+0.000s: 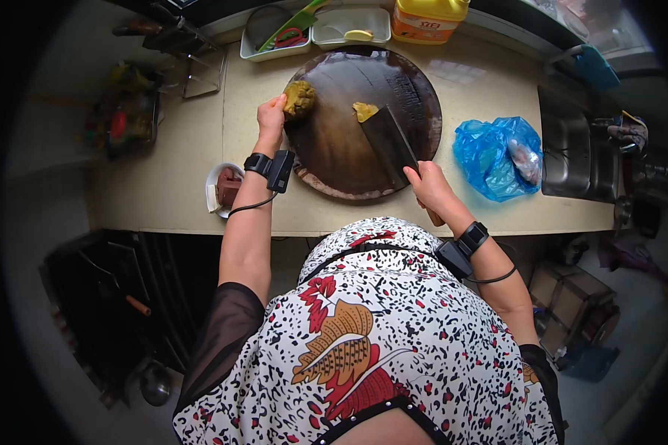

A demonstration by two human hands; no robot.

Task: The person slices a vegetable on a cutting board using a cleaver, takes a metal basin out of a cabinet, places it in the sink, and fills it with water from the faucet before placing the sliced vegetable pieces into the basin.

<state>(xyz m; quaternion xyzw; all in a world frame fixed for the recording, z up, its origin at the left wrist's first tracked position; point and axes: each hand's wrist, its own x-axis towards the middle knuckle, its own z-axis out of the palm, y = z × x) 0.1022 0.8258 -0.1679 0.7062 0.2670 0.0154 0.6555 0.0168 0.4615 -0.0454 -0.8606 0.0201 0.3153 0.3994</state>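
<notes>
My left hand (272, 117) is closed on a lumpy, olive-brown vegetable that looks like a pickled mustard tuber (300, 100), at the left rim of the round wooden chopping board (334, 144). In my right hand (429, 187) is the wooden handle of a dark, broad-bladed cleaver (388, 145). Its blade lies over the right half of the board. A small yellowish piece of the vegetable (364, 111) rests on the board, against the blade's far end.
Left of the board stands a white bowl (211, 194) with reddish meat. A blue plastic bag (497, 159) lies at the right, beside the metal sink (571, 167). Behind the board are two white trays (349, 28) and a yellow jug (428, 21). A knife rack (200, 70) stands back left.
</notes>
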